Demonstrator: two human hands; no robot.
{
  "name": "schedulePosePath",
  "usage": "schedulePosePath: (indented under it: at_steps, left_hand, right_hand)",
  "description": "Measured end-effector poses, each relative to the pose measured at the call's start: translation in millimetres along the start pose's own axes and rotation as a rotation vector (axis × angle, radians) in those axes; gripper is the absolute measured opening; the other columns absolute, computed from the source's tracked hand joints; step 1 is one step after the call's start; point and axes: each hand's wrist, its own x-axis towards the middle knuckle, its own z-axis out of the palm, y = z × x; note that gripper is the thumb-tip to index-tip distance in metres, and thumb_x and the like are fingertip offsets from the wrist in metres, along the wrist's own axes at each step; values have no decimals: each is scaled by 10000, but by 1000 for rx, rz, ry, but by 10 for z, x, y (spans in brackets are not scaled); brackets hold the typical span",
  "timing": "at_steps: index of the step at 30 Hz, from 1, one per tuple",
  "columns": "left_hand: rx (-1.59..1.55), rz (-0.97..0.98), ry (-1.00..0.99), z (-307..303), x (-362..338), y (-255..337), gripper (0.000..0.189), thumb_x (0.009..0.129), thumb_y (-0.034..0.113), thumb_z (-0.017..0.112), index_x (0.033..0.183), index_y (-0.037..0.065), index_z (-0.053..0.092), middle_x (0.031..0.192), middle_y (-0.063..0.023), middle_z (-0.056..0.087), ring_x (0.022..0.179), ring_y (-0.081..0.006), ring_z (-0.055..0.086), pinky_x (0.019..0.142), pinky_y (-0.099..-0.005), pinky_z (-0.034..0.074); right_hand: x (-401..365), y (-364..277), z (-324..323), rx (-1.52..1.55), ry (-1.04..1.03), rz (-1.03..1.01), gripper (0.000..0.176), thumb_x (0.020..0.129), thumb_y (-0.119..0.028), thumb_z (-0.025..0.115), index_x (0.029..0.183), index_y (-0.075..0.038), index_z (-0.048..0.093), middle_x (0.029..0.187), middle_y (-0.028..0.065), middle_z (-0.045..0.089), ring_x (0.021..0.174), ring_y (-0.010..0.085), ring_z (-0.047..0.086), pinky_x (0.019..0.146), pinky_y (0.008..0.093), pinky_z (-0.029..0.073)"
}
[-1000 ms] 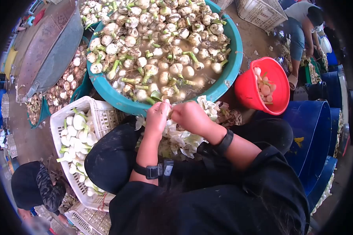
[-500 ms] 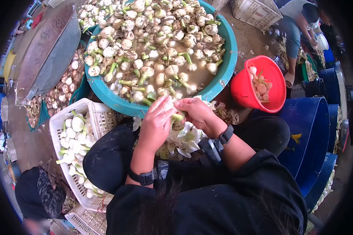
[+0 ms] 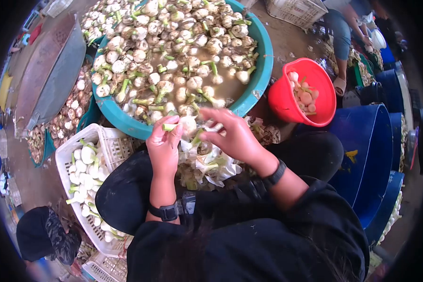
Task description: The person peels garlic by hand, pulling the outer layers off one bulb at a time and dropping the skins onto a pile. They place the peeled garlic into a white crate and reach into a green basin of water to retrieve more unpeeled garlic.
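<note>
- White bulb (image 3: 188, 124), pale and smooth, sits just beyond the left thumb tip, between the two hands, with its short green stem (image 3: 169, 127) poking out among the left fingers.
- On the left hand (image 3: 162, 151), thumb and fingers close in a pinch around the stem end; the exact contact is partly hidden.
- On the right hand (image 3: 242, 141), the fingers are loosely spread and curved, thumb apart, beside the bulb (whether a shred of skin clings to them, I cannot tell).
- Below the fingertips lie papery skins (image 3: 217, 170), heaped between the knees.
- Beyond the fingers is the green tub (image 3: 264, 51), where soiled bulbs (image 3: 166, 87) crowd in murky water.
- Left of the left fingers, a white crate (image 3: 117, 149) bears clean bulbs with stems; right of the right fingers, a red basin (image 3: 279, 101) holds small pale pieces.
- The likeliest trouble is a slip: the stem looks to be the main hold, so a damp surface or a hard tug could turn the bulb loose, into the skins or the near side of the tub.
- Squeezing too hard might snap the stem or bruise the flesh; loose skins so near the fingertips could also stick back onto it.
</note>
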Motion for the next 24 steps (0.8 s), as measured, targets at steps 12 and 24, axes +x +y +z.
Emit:
schedulePosePath:
  at_steps: [12, 24]
  left_hand:
    - [-759, -600, 270, -270, 116, -4, 268, 799, 358, 619, 862, 103, 564, 622, 49, 483, 541, -45, 475, 455, -166, 393]
    - [463, 381, 231, 26, -91, 84, 160, 785, 9, 619, 766, -18, 462, 712, -36, 518, 617, -70, 464, 569, -211, 422]
  right_hand:
    - [-176, 422, -366, 544, 179, -23, 70, 848, -63, 528, 907, -33, 553, 859, 33, 566, 852, 102, 534, 755, 266, 448]
    - [215, -95, 179, -63, -108, 102, 187, 721, -176, 583, 677, 6, 583, 617, 167, 571, 572, 307, 573, 545, 367, 453]
